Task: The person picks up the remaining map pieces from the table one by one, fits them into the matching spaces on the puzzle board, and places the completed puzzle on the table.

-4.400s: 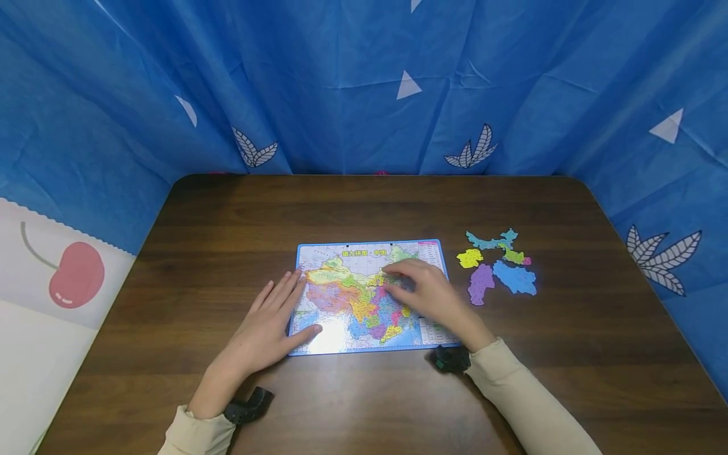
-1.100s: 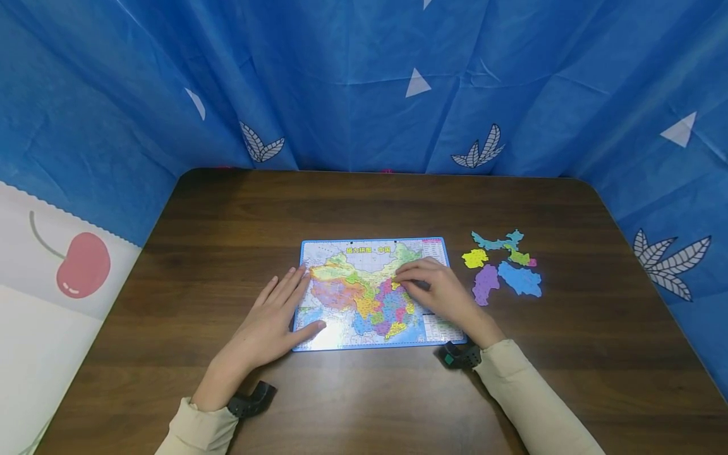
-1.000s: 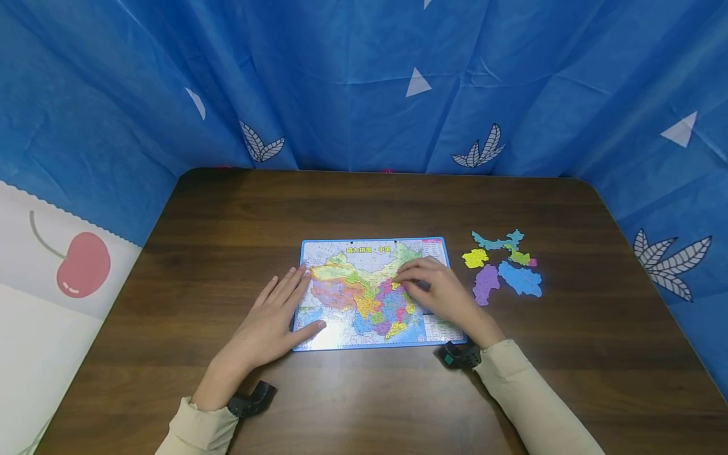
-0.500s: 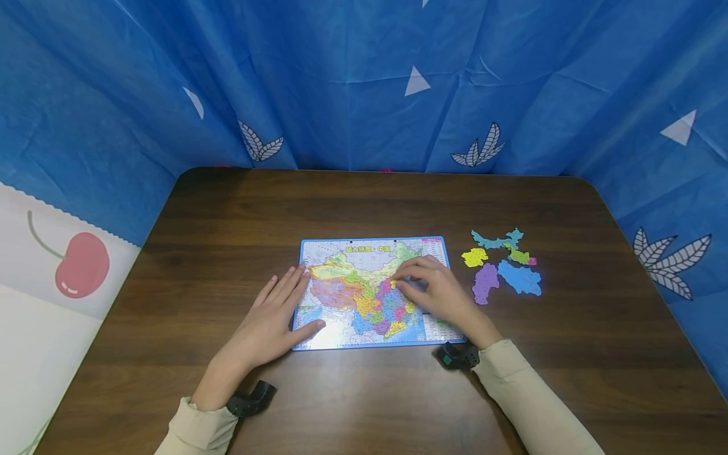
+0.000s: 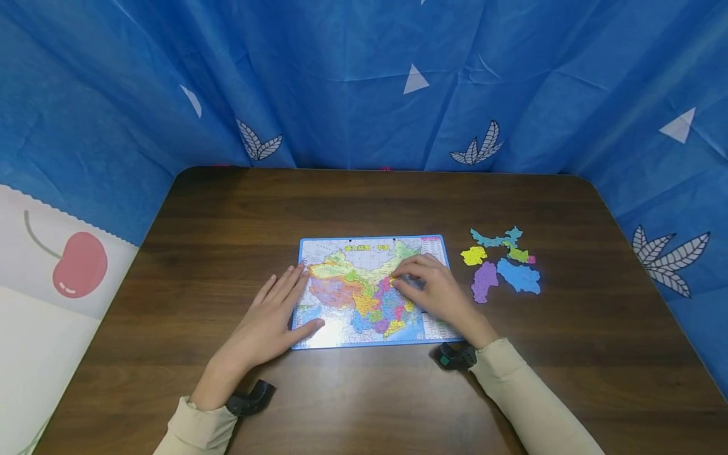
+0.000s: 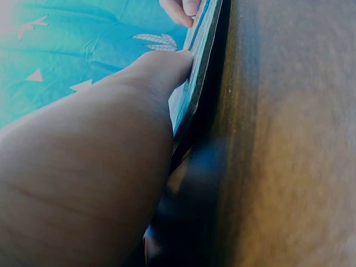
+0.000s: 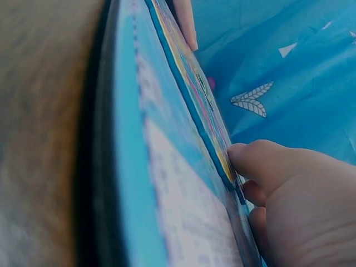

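A map puzzle board (image 5: 364,259) with a blue rim lies on the table, covered with coloured map pieces. My left hand (image 5: 267,322) rests flat over its left edge, fingers straight and thumb on the lower left corner. Over the right half of the map, my right hand (image 5: 435,291) pinches a small yellow puzzle piece (image 5: 392,282) between thumb and fingers, largely hidden by the fingertips. From the right wrist, the right thumb (image 7: 245,156) touches the edge of the raised puzzle layer (image 7: 194,94). The left wrist view shows the left thumb (image 6: 181,61) on the board.
Right of the board lie loose puzzle pieces: teal (image 5: 493,240), yellow (image 5: 473,256), green (image 5: 517,254), pink (image 5: 531,260), purple (image 5: 484,282) and blue (image 5: 519,276). The green one touches or overlaps the teal one. A blue curtain (image 5: 364,95) hangs behind the brown table (image 5: 364,404).
Since the oldest frame, my right hand has shifted right across the map with the yellow piece. Over the last second its fingertips move only slightly. The left hand stays in place.
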Available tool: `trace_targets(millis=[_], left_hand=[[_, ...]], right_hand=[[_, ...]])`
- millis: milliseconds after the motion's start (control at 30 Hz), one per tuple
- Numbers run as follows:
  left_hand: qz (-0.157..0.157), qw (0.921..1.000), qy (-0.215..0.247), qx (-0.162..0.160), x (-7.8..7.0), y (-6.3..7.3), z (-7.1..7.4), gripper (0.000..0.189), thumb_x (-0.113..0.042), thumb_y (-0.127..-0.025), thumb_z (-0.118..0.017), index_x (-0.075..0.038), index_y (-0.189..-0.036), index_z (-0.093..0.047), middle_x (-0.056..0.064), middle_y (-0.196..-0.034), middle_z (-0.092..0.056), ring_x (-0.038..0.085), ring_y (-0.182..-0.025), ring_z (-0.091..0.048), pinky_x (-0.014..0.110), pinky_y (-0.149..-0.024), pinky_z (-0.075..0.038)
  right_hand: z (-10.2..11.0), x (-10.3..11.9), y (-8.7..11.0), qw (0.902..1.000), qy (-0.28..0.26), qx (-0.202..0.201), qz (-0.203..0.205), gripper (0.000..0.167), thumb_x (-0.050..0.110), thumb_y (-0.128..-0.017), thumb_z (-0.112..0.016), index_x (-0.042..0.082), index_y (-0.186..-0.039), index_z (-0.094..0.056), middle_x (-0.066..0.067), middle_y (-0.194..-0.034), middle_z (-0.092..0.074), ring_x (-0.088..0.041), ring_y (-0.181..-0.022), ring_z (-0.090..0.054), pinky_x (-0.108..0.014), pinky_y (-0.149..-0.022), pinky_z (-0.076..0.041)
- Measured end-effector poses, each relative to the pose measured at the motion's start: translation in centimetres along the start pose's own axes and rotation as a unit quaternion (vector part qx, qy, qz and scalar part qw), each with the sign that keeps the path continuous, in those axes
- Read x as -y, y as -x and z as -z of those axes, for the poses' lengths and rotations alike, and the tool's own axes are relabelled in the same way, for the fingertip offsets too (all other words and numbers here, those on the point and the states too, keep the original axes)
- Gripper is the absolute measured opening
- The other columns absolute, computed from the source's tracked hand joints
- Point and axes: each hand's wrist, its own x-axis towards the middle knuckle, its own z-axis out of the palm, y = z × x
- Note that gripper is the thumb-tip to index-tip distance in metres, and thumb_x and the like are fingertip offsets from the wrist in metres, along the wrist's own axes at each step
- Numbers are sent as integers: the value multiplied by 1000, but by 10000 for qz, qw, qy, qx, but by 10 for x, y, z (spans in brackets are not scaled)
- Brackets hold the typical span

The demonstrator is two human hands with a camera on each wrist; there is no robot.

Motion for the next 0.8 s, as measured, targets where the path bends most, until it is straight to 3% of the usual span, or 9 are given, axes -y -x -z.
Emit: trace_targets(millis=[567, 800], left_hand=[[8, 10000, 34, -2, 0, 0, 1, 99, -70, -92, -58, -10, -164, -25, 6, -174, -13, 29, -161, -11, 53, -129, -6], [9, 10000, 55, -10, 0, 0, 1, 99, -71, -92, -58, -10, -164, -26, 6, -174, -14, 28, -161, -11, 53, -129, -6]], right_hand=[[5, 0, 1, 9998, -51, 159, -82, 19, 25, -91, -82, 21, -109, -80, 7, -114, -72, -13, -108, -62, -37, -91, -58], [9, -2, 3, 9994, 78, 339, 30, 22, 27, -92, -81, 22, -113, -79, 8, -118, -73, -15, -114, -62, -41, -96, -57]])
